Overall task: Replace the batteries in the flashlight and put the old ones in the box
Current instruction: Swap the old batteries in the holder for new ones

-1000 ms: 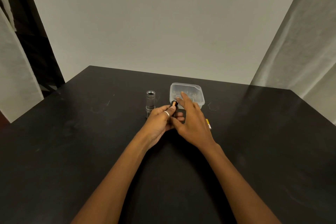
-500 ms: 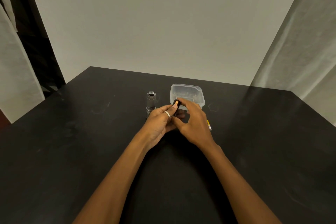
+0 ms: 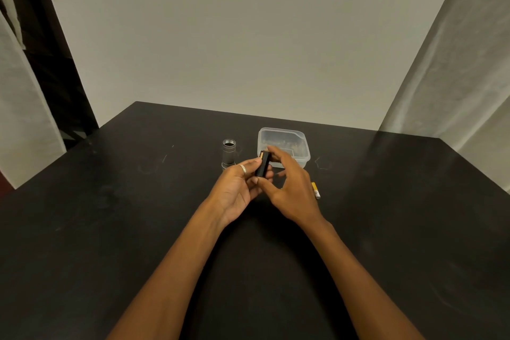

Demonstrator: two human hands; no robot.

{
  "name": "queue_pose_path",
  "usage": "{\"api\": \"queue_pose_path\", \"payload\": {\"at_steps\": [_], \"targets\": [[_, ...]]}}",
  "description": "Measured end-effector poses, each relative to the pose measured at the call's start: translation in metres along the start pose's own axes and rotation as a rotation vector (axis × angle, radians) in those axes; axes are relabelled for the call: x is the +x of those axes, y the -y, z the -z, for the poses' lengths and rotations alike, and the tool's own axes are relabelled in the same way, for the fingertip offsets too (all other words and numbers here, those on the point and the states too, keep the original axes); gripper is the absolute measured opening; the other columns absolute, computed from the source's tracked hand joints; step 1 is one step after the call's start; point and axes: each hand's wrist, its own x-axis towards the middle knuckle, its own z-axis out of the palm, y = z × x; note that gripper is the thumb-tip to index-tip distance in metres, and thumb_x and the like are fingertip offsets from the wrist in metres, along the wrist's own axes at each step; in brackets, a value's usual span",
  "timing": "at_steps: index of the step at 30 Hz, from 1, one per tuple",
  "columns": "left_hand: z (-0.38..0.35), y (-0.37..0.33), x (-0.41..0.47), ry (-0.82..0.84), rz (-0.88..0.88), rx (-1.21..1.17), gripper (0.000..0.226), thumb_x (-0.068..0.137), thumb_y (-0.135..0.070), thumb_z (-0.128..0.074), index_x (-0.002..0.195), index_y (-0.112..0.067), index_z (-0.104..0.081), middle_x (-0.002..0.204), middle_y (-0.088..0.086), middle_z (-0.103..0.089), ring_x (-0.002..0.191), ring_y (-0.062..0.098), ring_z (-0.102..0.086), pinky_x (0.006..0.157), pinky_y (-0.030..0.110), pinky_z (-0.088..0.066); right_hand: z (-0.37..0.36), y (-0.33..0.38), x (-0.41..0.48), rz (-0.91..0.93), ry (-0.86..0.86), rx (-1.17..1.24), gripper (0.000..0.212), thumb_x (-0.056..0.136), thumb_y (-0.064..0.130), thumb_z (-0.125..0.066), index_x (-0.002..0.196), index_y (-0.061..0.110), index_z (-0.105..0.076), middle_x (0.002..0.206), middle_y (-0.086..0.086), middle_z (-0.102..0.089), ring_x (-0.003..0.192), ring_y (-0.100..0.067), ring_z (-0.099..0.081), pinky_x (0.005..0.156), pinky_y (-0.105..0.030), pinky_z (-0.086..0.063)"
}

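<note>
A black battery holder [image 3: 262,167], short and cylindrical, is held above the bench [image 3: 110,229] with its long axis tilted up and away; a gold-toned end is seen at the top. The left hand [image 3: 237,188] is curled around its lower part. The right hand [image 3: 289,190] pinches it, fingertip at the top, thumb at the bottom. One grey metal flashlight body [image 3: 228,153] stands upright just left, threaded mouth up. One clear plastic box [image 3: 283,146], rounded, sits behind the hands, small objects inside uncountable. One yellow-and-white battery [image 3: 315,190] lies flat right of the right hand.
</note>
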Motion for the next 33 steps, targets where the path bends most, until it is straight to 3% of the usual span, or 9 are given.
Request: {"api": "queue_pose_path", "payload": {"at_steps": [7, 12, 17, 19, 23, 25, 28, 33], "targets": [[-0.005, 0.001, -0.002, -0.024, 0.006, 0.071, 0.03, 0.104, -0.022, -0.054, 0.125, -0.004, -0.066, 0.112, 0.015, -0.074, 0.106, 0.02, -0.071, 0.09, 0.035, -0.059, 0.002, -0.004, 0.002, 0.002, -0.039, 0.022, 0.062, 0.082, 0.024, -0.084, 0.138, 0.022, -0.057, 0.128, 0.008, -0.065, 0.113, -0.008, -0.065, 0.091, -0.032, -0.059], [-0.005, 0.001, -0.002, -0.039, 0.008, 0.118, 0.028, 0.105, -0.017, -0.051, 0.124, -0.006, -0.068, 0.101, 0.012, -0.074, 0.092, 0.014, -0.071, 0.077, 0.029, -0.061, 0.001, -0.009, 0.003, 0.02, -0.042, -0.013, 0.064, 0.082, 0.024, -0.085, 0.139, 0.025, -0.056, 0.131, 0.005, -0.063, 0.114, -0.009, -0.062, 0.088, -0.031, -0.059], [-0.006, 0.0, -0.003, -0.035, 0.014, 0.103, 0.028, 0.105, -0.016, -0.051, 0.124, -0.005, -0.068, 0.103, 0.013, -0.075, 0.095, 0.015, -0.07, 0.082, 0.028, -0.061, 0.002, -0.011, 0.004, 0.031, -0.018, -0.023, 0.065, 0.082, 0.026, -0.085, 0.14, 0.025, -0.056, 0.133, 0.006, -0.062, 0.114, -0.011, -0.062, 0.089, -0.031, -0.059], [-0.007, 0.0, -0.002, -0.045, 0.016, 0.086, 0.027, 0.104, -0.014, -0.053, 0.124, -0.004, -0.067, 0.105, 0.012, -0.076, 0.1, 0.017, -0.07, 0.083, 0.029, -0.061, 0.008, -0.007, 0.006, 0.018, -0.012, 0.007, 0.063, 0.083, 0.029, -0.084, 0.14, 0.023, -0.057, 0.132, 0.007, -0.062, 0.115, -0.007, -0.062, 0.088, -0.025, -0.058], [-0.008, 0.001, -0.003, -0.065, 0.027, 0.032, 0.023, 0.102, -0.011, -0.056, 0.121, -0.003, -0.066, 0.112, 0.014, -0.075, 0.105, 0.021, -0.074, 0.086, 0.032, -0.06, 0.031, 0.006, 0.026, -0.062, -0.226, 0.116, 0.035, 0.093, 0.023, -0.074, 0.127, 0.019, -0.067, 0.118, 0.006, -0.067, 0.106, -0.003, -0.064, 0.074, -0.012, -0.054], [-0.008, 0.0, -0.003, -0.078, 0.034, 0.016, 0.019, 0.102, -0.01, -0.056, 0.117, -0.004, -0.066, 0.112, 0.014, -0.075, 0.107, 0.024, -0.073, 0.091, 0.035, -0.058, 0.042, 0.006, 0.05, -0.086, -0.254, 0.014, 0.022, 0.094, 0.02, -0.072, 0.116, 0.017, -0.073, 0.108, 0.008, -0.072, 0.096, -0.002, -0.066, 0.072, -0.007, -0.049], [-0.009, 0.0, -0.002, -0.09, 0.048, 0.011, 0.018, 0.102, -0.009, -0.056, 0.116, -0.004, -0.066, 0.11, 0.014, -0.076, 0.109, 0.025, -0.073, 0.093, 0.036, -0.057, 0.051, 0.005, 0.092, -0.074, -0.08, -0.206, 0.014, 0.093, 0.015, -0.071, 0.104, 0.013, -0.079, 0.097, 0.005, -0.075, 0.083, 0.0, -0.066, 0.073, -0.002, -0.046], [-0.009, -0.002, -0.001, -0.109, 0.061, -0.024, 0.022, 0.102, -0.008, -0.055, 0.122, -0.004, -0.064, 0.113, 0.016, -0.076, 0.109, 0.026, -0.073, 0.092, 0.037, -0.057, 0.031, -0.017, 0.144, -0.143, 0.325, -0.546, 0.013, 0.087, 0.007, -0.072, 0.097, 0.009, -0.081, 0.101, -0.007, -0.078, 0.091, -0.021, -0.071, 0.088, -0.035, -0.059]]}}
